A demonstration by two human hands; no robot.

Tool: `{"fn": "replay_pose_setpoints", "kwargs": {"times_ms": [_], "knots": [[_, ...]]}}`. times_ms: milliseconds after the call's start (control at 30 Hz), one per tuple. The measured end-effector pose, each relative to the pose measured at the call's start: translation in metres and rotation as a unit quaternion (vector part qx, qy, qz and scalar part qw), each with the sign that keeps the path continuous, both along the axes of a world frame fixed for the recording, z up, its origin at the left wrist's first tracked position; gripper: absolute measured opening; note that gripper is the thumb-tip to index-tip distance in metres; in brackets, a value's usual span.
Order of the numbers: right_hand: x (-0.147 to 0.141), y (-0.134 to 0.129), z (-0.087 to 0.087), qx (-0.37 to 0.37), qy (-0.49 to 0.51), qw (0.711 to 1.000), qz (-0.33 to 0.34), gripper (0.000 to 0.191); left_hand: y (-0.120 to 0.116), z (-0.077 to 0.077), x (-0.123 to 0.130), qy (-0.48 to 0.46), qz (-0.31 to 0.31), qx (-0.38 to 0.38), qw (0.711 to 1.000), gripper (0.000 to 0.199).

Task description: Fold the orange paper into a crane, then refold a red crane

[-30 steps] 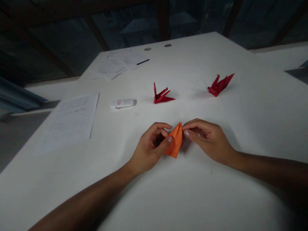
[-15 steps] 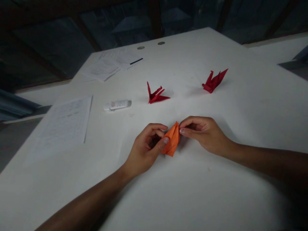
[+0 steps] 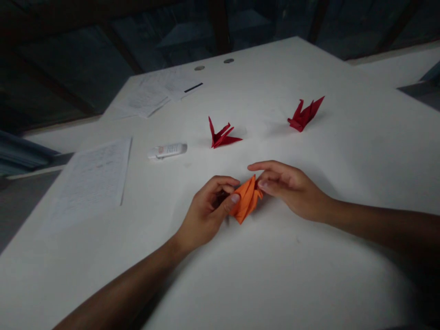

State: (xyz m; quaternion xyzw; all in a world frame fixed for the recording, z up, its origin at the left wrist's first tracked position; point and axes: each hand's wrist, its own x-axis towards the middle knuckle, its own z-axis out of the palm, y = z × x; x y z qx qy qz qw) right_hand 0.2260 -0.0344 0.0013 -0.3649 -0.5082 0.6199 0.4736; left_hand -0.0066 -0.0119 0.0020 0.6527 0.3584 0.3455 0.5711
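Paper (image 3: 244, 201), orange and folded into narrow points, sits between the two hands near the middle of the white table (image 3: 275, 275); whether its lowest corner touches the tabletop is hard to tell. The left hand (image 3: 206, 211) grips it from the left, thumb pressed flat on the near face, the index finger reaching forward just beside the upper edge, and the other fingers curled and partly hidden behind. At the opposite side, the right hand (image 3: 295, 190) has its index finger stretched out above the top point, apart from the thumb, while the thumb and the bent fingers come together at the right edge; I cannot tell whether they pinch a fold there. A small bent orange tip juts out just below the right thumb. Beyond the hands stand two red folded cranes, the nearer one (image 3: 222, 136) roughly ahead of the orange piece and the farther one (image 3: 304, 117) off to the right. Left of the nearer crane lies a white tube (image 3: 167, 150) with small print, and farther left a printed sheet (image 3: 92, 178). Loose papers (image 3: 151, 94) overlap toward the far left edge, near two round discs (image 3: 199, 68) set by the table's far side.
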Motion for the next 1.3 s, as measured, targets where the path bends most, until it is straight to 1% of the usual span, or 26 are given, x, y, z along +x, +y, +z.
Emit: {"fn": "replay_pose_setpoints", "kwargs": {"times_ms": [67,133,267,367,400,433,467,533,567,600,633,700,800,867,933,1033,1133,1167,1200,1300], "knots": [[0.0,0.001,0.0,-0.003,0.022,1.0,0.014,0.035,0.002,0.001,-0.001,0.009,-0.007,0.005,1.0,0.016],[0.001,0.002,0.001,-0.006,0.021,1.0,0.018,0.03,0.005,0.001,-0.002,0.015,-0.017,0.006,1.0,0.014],[-0.001,0.004,0.001,-0.018,-0.028,0.999,0.014,0.013,0.009,0.0,-0.003,0.013,-0.034,-0.001,0.999,0.014],[-0.002,0.002,0.0,-0.015,-0.06,0.998,0.023,0.011,0.007,-0.001,-0.003,0.03,-0.029,0.002,0.999,0.015],[-0.002,0.0,-0.001,-0.011,-0.073,0.997,0.022,0.013,0.006,-0.002,-0.002,0.045,-0.016,0.02,0.999,0.017],[-0.003,-0.001,-0.001,-0.007,-0.085,0.996,0.015,0.014,0.004,-0.002,-0.002,0.064,0.004,0.055,0.996,0.018],[-0.003,-0.003,-0.001,-0.003,-0.097,0.995,0.001,0.016,0.002,-0.002,-0.002,0.085,0.033,0.108,0.99,0.019],[-0.005,-0.007,0.0,0.01,-0.116,0.992,-0.04,0.018,-0.002,-0.002,-0.001,0.114,0.09,0.242,0.959,0.023],[-0.006,-0.008,0.002,0.017,-0.125,0.99,-0.061,0.019,-0.003,-0.002,-0.001,0.121,0.105,0.301,0.94,0.026],[-0.007,-0.01,0.004,0.024,-0.133,0.988,-0.075,0.019,-0.005,-0.002,-0.001,0.126,0.105,0.341,0.926,0.029],[-0.008,-0.012,0.006,0.032,-0.142,0.986,-0.081,0.018,-0.006,-0.001,-0.001,0.129,0.091,0.361,0.919,0.031],[-0.01,-0.016,0.009,0.05,-0.165,0.982,-0.076,0.016,-0.007,-0.002,0.0,0.129,0.052,0.352,0.926,0.03],[-0.01,-0.019,0.012,0.081,-0.197,0.975,-0.067,0.013,-0.005,-0.004,-0.001,0.094,0.004,0.278,0.956,0.023],[-0.009,-0.019,0.013,0.093,-0.208,0.971,-0.071,0.012,-0.003,-0.006,-0.001,0.069,-0.016,0.236,0.969,0.023],[-0.008,-0.018,0.013,0.097,-0.208,0.97,-0.073,0.012,-0.002,-0.006,-0.001,0.073,-0.024,0.221,0.972,0.021],[-0.007,-0.018,0.012,0.1,-0.2,0.973,-0.058,0.011,-0.002,-0.004,0.0,0.103,-0.025,0.238,0.966,0.015],[-0.007,-0.018,0.01,0.096,-0.197,0.974,-0.049,0.011,-0.002,-0.002,0.001,0.106,-0.023,0.254,0.961,0.008],[-0.007,-0.017,0.009,0.09,-0.192,0.976,-0.053,0.011,-0.002,-0.002,0.001,0.104,-0.009,0.247,0.963,0.006],[-0.007,-0.016,0.008,0.08,-0.18,0.978,-0.062,0.011,-0.001,-0.003,0.001,0.09,0.012,0.228,0.969,0.004],[-0.005,-0.009,0.005,0.024,-0.13,0.985,-0.111,0.017,0.003,-0.006,0.001,0.021,0.091,0.114,0.989,0.006]]}}
